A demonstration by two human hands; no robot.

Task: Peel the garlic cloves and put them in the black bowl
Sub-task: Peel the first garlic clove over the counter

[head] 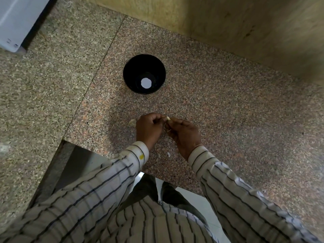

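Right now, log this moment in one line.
left hand: pinches garlic clove | right hand: pinches it too | black bowl: upright on counter

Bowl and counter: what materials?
Bowl: glossy black, plastic or glazed ceramic, can't tell which; a bright round glare sits on its bottom.
Counter: polished speckled stone, probably granite; pink-grey grains, with a straight seam between slabs.

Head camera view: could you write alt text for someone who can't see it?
Seen from above, a person's left hand and right hand pinch a garlic clove between them over a speckled stone counter. A black bowl stands farther back, and a papery garlic piece lies beside the left hand.
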